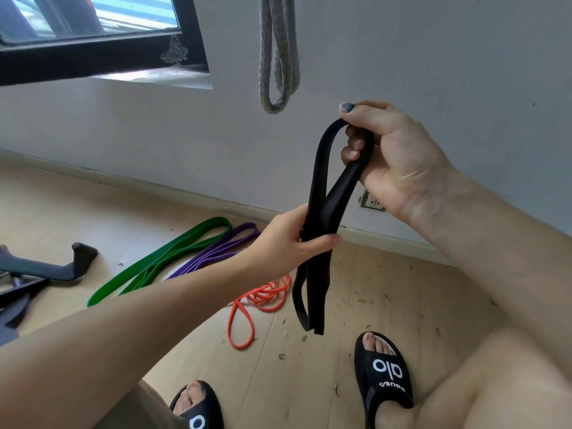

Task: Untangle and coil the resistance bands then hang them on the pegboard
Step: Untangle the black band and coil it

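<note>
The right hand [399, 156] holds the top loop of a black band [322, 230], with its fingers curled through the loop and the thumb pressed on top. Just below it, the left hand [288, 243] squeezes the same band around its middle, thumb on the near side and fingers wrapped behind. The band is folded into a few layers. Its lower end hangs loose under the left hand, up in the air and not touching the floor.

Above the grip, a gray band [278, 57] hangs down the wall in a long loop. Its top runs out of the picture.

Below and to the left of the grip, three more bands lie on the wooden floor [402, 305]. The orange band [257, 301] is closest, lying in a loose bunch of loops. Past it lies the purple band [213, 252], and right beside that the green band [161, 261], both stretched out long and folded over.

Farther left stands a black metal frame [46, 270]. Straight below the grip are two feet in black sandals [383, 376]. A wall socket [371, 202] peeks out behind the right wrist. A window [93, 29] is up high on the left.
</note>
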`<state>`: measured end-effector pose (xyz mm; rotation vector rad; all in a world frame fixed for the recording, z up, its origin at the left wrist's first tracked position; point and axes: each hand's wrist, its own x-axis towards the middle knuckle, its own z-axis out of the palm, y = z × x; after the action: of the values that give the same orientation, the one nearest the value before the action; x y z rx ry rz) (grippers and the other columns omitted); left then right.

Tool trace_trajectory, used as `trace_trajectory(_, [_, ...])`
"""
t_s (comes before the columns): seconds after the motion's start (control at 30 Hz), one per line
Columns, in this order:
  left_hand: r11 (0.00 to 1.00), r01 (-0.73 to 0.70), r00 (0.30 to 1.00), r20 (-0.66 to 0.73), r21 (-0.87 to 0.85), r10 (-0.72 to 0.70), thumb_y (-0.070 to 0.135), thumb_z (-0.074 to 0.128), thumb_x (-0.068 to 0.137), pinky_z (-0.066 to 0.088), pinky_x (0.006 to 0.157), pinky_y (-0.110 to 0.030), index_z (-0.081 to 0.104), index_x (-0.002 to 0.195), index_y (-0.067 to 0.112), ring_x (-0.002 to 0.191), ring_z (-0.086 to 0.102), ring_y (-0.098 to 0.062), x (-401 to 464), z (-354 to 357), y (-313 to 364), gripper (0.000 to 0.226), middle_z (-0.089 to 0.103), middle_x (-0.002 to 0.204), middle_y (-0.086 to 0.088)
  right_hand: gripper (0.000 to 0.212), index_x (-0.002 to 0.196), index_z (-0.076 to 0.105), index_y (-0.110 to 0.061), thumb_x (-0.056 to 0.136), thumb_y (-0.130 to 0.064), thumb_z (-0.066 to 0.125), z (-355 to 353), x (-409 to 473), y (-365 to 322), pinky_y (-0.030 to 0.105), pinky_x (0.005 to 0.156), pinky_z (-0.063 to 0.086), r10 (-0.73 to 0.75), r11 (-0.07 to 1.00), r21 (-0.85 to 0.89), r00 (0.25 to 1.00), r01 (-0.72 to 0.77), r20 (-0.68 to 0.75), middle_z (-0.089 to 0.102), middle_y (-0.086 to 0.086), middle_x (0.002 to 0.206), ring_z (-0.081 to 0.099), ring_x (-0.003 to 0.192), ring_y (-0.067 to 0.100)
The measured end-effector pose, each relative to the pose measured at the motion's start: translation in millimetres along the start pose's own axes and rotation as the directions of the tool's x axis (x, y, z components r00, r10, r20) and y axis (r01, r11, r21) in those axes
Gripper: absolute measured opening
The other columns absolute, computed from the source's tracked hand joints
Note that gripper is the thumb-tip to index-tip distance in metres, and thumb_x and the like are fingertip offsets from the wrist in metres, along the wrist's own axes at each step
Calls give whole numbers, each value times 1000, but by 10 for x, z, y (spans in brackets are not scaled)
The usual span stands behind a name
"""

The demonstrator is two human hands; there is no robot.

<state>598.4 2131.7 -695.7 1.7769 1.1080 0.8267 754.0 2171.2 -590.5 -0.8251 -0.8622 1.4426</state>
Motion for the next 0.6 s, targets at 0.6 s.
trace_trajectory(0.6, [990, 20, 996, -93, 142, -7, 41, 67, 96, 53, 78, -19, 56, 110, 25, 93, 65, -7, 61, 4, 33, 25, 68, 101, 5, 19, 88, 59, -10, 83, 4, 71, 86, -29, 20, 24, 53, 36, -45, 999, -23, 997, 44, -61, 63, 4, 76, 45, 56, 10])
